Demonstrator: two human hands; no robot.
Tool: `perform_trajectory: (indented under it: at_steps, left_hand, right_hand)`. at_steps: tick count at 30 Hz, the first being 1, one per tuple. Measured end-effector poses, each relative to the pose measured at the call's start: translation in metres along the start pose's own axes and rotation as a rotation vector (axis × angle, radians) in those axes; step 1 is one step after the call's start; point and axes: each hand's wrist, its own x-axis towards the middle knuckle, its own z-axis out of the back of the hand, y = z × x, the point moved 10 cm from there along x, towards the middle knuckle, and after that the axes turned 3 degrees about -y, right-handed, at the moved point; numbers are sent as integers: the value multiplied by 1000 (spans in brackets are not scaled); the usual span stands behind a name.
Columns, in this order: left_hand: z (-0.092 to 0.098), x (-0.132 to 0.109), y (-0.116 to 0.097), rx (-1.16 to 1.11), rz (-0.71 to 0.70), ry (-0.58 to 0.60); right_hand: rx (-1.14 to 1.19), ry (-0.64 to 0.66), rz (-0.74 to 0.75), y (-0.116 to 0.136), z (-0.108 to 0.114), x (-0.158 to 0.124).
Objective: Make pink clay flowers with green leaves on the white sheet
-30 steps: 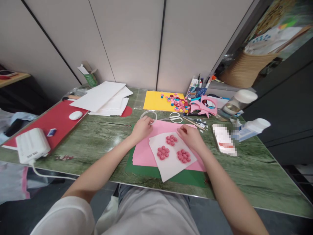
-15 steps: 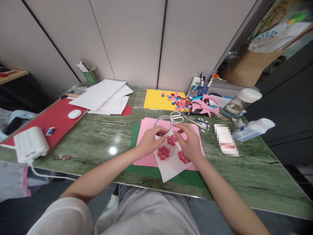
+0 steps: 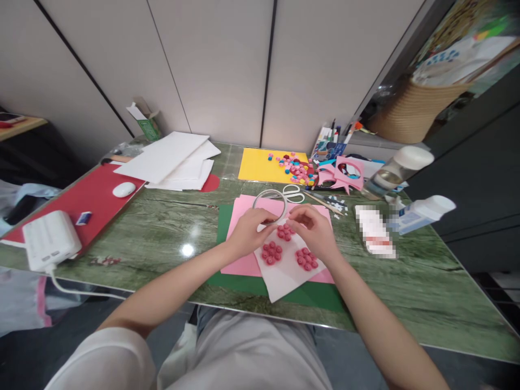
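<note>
My left hand [image 3: 251,233] grips a roll of tape [image 3: 285,205], held up on edge above the sheets. Close to the roll's right side, my right hand [image 3: 316,232] has its thumb and fingers pinched together; what lies between them is too small to make out. Below both hands is a white sheet of paper [image 3: 280,284] bearing clusters of round pink pieces: one at left [image 3: 271,253], one at right [image 3: 306,259] and one at the top [image 3: 285,232], partly near my fingers. Under it lie a pink sheet [image 3: 239,262] and a green sheet [image 3: 325,299].
White scissors [image 3: 293,194] lie just behind the roll. Loose colored pieces [image 3: 298,172] are scattered on a yellow sheet [image 3: 255,165]. Bottles [image 3: 424,214] stand at right, near pink paper scraps [image 3: 350,174]. White sheets [image 3: 166,157], a mouse [image 3: 124,189] and a power bank [image 3: 52,240] are at left.
The tape roll has tilted to show more of its ring. My right hand has shifted slightly up and right, uncovering the right pink cluster, its fingers curling in more.
</note>
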Motion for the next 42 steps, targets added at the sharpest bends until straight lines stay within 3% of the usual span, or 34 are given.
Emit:
perform_trajectory:
  at_steps: [5,9,12,17,28,34,42]
  left_hand:
    - [-1,0,1,24,-13,6]
    - [-4,-1,1,43,-24,18]
    - [-4,-1,1,57,-27,15]
    - [-5,-2,-1,141,-77,11]
    - [-10,-10,-24,488,-365,-27]
    - [-11,-12,-27,505,-398,-20]
    - [-4,-11,-25,432,-343,-49]
  right_hand:
    - [-346,-136,188,23,10,-6]
    - [-591,-175,379,37,3,-14]
    - [-682,-182,434,37,0,-18]
    - [-730,-161,419,36,-3,-16]
    - [-766,-36,343,31,-11,-13]
    - [-710,-7,321,29,-11,-11]
    - [-423,-11,178,27,-9,-8]
